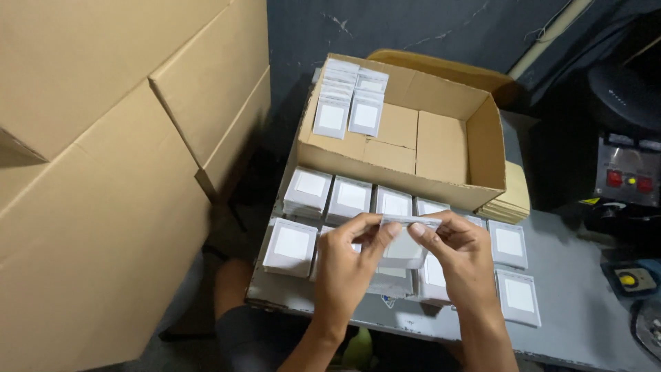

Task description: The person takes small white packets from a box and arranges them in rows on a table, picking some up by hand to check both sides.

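Stacks of flat white packets (308, 191) cover the grey table (585, 310) in rows. Behind them an open cardboard box (441, 148) holds two more packet stacks (349, 103) in its far left corner. Large cartons (103, 172) crowd the table's left edge; bare tabletop lies to the right. Above the rows, left hand (348, 265) and right hand (458, 251) pinch one packet (406, 238) by its top edge.
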